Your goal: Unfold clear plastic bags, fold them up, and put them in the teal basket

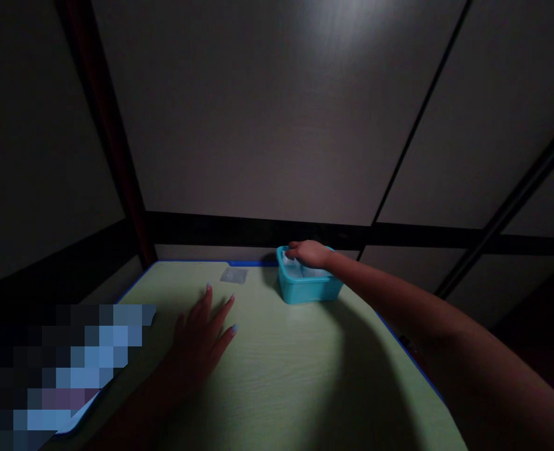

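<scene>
A turquoise basket (310, 290) stands near the far edge of the pale green table (277, 363). My right hand (308, 254) reaches over its rim, fingers bent down into it around something whitish that I cannot make out. More pale items lie inside, partly hidden by the hand. My left hand (204, 332) is over the table's left half, fingers spread, holding nothing. Beyond its fingertips a small flat, greyish clear packet (234, 275) lies left of the basket.
A blurred-out, light-coloured flat object (89, 369) is at the table's left edge. Behind the table rises a dark panelled wall (258, 125) with black strips. A blue edge borders the table.
</scene>
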A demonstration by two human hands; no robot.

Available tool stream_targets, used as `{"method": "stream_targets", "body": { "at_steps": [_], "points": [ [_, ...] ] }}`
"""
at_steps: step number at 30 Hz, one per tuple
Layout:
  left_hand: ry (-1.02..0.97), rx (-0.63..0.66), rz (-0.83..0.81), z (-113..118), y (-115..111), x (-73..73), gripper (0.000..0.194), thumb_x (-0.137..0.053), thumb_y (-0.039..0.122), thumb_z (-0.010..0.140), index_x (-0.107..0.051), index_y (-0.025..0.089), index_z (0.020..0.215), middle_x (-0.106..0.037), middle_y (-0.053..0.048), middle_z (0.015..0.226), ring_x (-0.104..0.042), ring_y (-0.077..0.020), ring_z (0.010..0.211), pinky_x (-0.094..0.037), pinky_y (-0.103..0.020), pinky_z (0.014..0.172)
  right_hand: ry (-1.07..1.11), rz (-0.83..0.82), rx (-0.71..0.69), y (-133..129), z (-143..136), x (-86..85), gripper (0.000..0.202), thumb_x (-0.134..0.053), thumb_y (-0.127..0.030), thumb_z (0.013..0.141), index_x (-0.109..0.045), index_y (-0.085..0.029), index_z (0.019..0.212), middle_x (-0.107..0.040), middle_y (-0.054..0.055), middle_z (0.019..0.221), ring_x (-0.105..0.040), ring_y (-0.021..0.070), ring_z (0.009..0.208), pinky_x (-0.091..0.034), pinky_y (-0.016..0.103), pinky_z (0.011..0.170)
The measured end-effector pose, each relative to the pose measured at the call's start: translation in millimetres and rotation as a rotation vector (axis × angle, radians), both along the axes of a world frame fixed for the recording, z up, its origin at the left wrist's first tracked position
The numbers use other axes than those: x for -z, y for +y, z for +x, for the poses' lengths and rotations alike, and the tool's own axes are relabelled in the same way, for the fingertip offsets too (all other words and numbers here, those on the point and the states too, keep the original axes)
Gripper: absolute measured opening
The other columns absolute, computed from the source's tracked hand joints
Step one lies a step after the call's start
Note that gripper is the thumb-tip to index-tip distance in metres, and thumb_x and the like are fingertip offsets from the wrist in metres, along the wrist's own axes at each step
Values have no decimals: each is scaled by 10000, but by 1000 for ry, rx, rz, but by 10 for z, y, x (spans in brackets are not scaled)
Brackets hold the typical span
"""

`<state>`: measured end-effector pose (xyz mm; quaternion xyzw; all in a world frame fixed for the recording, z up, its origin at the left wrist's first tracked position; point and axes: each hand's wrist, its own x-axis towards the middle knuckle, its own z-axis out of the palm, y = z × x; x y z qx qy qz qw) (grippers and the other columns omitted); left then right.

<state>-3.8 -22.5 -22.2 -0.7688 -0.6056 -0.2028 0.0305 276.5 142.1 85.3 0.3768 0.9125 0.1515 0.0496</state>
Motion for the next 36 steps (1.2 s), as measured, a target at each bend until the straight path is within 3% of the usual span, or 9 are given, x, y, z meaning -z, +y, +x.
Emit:
{"method": "stream_targets", "body": {
  "at_steps": [7, 14, 22, 26, 30, 36],
  "points": [
    [-10, 8, -31, -12, -14, -34, 481, -330, 387, 902, -394, 275, 1365, -154, -125, 1511, -306, -362, 1298, -288, -585, 977, -1, -58, 30, 18, -13, 26, 263, -436, -157, 849, -670, -162, 969, -624, 98, 1105, -593, 201, 903, -377, 252, 706],
    [-4, 5, -36, -3, -32, -26, 492, -327, 393, 906, -377, 253, 1375, -149, -147, 1509, -288, -358, 1309, -280, -590, 979, -83, -65, -70, 22, -5, 87, 260, -437, -100, 812, -641, -136, 969, -630, 108, 1081, -606, 188, 843, -404, 257, 717],
    [1, -10, -106, 20, -72, -90, 512, -301, 405, 907, -343, 249, 1392, -132, -162, 1510, -258, -361, 1328, -253, -623, 976, 19, -276, -99, -54, -63, 118, 195, -486, -107, 785, -641, -147, 896, -631, 88, 1044, -582, 184, 888, -408, 276, 800],
    [33, -34, -131, 32, -66, -98, 512, -300, 396, 907, -331, 251, 1397, -120, -159, 1513, -245, -343, 1339, -243, -603, 992, 104, -353, -203, -37, -3, 151, 206, -532, -130, 756, -606, -171, 944, -604, 58, 1036, -553, 177, 900, -402, 273, 786],
    [56, -48, -139, 40, -51, -70, 511, -322, 385, 902, -342, 243, 1392, -115, -171, 1512, -259, -343, 1334, -258, -594, 985, 183, -373, -192, -29, 71, 119, 290, -563, -98, 699, -554, -179, 977, -588, 23, 957, -535, 152, 824, -394, 249, 726],
    [37, -28, -131, 21, -63, -47, 505, -313, 371, 907, -341, 237, 1393, -124, -165, 1512, -264, -338, 1333, -250, -596, 991, 263, -426, -52, -1, 105, 120, 656, -630, -104, 648, -371, -176, 1246, -566, 13, 910, -520, 128, 724, -381, 223, 638]
  ]
}}
